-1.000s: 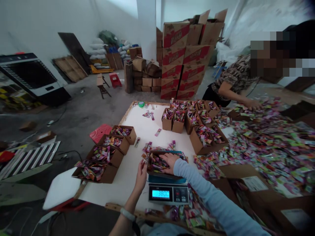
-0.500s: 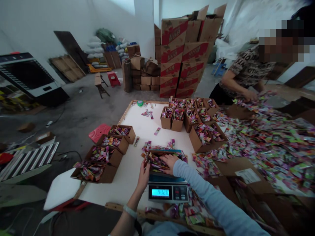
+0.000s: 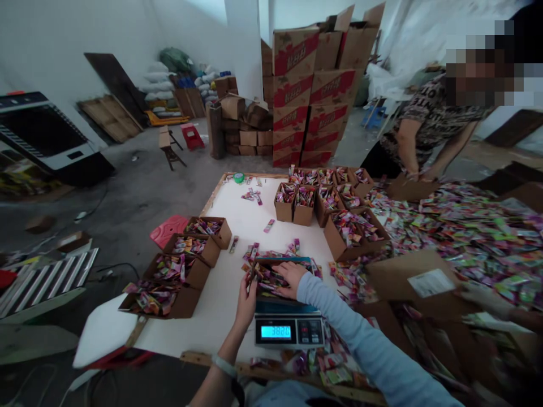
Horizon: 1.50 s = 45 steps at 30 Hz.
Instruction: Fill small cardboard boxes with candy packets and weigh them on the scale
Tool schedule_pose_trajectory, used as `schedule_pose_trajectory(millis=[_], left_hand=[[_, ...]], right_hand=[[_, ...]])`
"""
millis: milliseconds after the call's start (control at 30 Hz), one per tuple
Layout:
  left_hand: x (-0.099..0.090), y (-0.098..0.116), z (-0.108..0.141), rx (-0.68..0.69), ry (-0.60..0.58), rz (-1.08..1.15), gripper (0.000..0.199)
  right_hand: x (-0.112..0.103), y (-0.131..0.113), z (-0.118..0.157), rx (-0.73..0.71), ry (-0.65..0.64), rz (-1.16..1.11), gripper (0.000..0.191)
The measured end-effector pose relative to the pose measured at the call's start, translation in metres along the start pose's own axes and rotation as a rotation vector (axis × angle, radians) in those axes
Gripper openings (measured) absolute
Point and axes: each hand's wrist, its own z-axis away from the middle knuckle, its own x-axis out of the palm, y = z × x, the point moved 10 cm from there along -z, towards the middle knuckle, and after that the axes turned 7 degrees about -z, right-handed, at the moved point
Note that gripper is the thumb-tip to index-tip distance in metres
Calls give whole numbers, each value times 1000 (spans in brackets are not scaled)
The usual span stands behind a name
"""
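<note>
A cardboard box (image 3: 271, 299) full of small colourful packets sits on a digital scale (image 3: 311, 333) with a lit blue display. My left hand (image 3: 245, 299) is at the box's left side, with the fingers closed on its edge. Over the packets inside lies my right hand (image 3: 292, 278), fingers spread and reaching down among them. Whether any packet is between the right fingers is hidden. Loose packets (image 3: 292, 246) lie on the white tabletop just behind the scale.
Filled boxes stand at the left (image 3: 180, 302) and the back right (image 3: 339, 249). A large heap of packets (image 3: 458, 232) covers the right side, where a co-worker (image 3: 432, 130) bends over a carton. A gloved hand (image 3: 483, 297) shows at the right edge. Stacked cartons (image 3: 292, 102) rise behind.
The scale's display has changed to a lower number. The co-worker's hands have moved down to a carton, and a gloved hand has come in at the right. My hands have barely moved.
</note>
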Motion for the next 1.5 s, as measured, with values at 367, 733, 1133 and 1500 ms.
schedule_pose_trajectory(millis=[367, 733, 1133, 1500], left_hand=[[1, 1, 0, 5, -2, -20, 57], [-7, 13, -7, 27, 33, -79, 59], [-5, 13, -13, 62, 33, -112, 56], [-4, 3, -14, 29, 45, -119, 54]], right_hand=[[5, 6, -1, -30, 102, -54, 59], [-25, 1, 19, -136, 498, -95, 31], [-24, 6, 18, -135, 530, -116, 29], [-23, 4, 16, -157, 510, -118, 28]])
